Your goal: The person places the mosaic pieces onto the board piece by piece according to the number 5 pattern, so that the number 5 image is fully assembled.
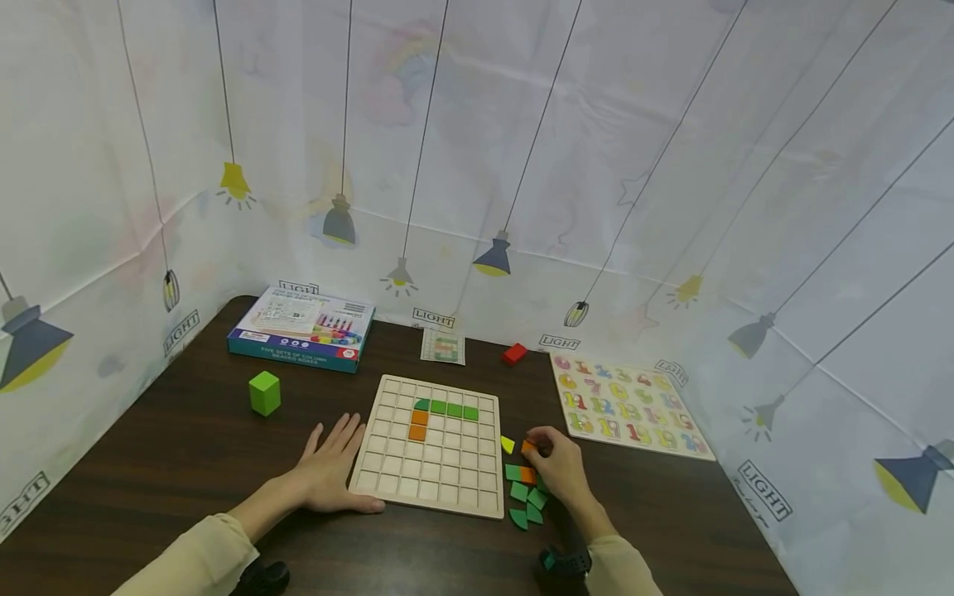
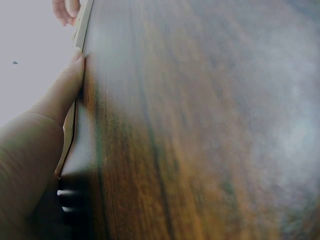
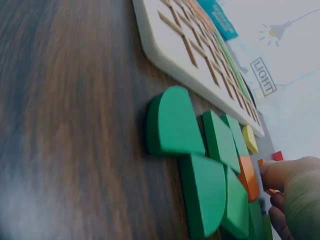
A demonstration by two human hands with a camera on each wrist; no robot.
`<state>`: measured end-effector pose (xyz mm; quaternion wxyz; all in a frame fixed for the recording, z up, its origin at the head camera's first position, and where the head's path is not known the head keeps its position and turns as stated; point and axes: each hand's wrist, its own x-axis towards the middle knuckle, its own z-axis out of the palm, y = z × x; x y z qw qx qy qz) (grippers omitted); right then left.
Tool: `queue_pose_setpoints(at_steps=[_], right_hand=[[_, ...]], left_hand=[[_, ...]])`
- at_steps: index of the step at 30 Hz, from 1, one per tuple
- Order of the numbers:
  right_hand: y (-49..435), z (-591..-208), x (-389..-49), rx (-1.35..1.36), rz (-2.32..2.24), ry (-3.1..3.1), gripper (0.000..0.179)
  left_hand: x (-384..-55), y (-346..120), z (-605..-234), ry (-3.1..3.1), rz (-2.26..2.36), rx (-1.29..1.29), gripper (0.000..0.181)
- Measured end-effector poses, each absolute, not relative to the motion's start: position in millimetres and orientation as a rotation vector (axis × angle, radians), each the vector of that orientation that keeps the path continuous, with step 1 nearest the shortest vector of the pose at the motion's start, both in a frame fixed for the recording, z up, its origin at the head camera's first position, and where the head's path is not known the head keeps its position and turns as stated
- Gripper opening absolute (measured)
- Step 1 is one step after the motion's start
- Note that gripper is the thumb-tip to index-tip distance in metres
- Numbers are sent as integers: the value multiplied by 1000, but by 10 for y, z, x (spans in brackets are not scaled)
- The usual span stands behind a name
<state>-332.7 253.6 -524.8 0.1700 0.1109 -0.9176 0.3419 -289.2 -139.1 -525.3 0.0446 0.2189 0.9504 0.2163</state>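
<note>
A wooden grid board [image 1: 427,488] lies on the dark table. In its upper part sit a dark green rounded tile [image 1: 422,405], several light green square tiles [image 1: 454,410] and orange square tiles [image 1: 418,425]. My left hand [image 1: 328,470] rests with spread fingers along the board's left side; the left wrist view has its thumb [image 2: 70,77] against the board's edge. Right of the board, my right hand [image 1: 561,465] pinches an orange tile [image 1: 527,447] between thumb and fingers. Loose green tiles [image 3: 175,122], another orange tile [image 3: 248,177] and a yellow tile [image 3: 249,139] lie beside it.
A boxed toy set [image 1: 298,331] lies at the back left, with a green block [image 1: 264,393] in front of it. A pattern card [image 1: 443,347] and a red block [image 1: 514,354] are behind the board. A number puzzle board [image 1: 629,406] lies at the right.
</note>
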Motion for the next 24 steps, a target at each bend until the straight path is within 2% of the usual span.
queue_pose_setpoints(at_steps=[18, 24], right_hand=[[2039, -5214, -3417, 542, 1057, -2508, 26], [1853, -5197, -3417, 615, 1104, -2506, 23]], left_hand=[[-2867, -1376, -5130, 2881, 649, 645, 126], [-2869, -1387, -5190, 2887, 661, 651, 127]])
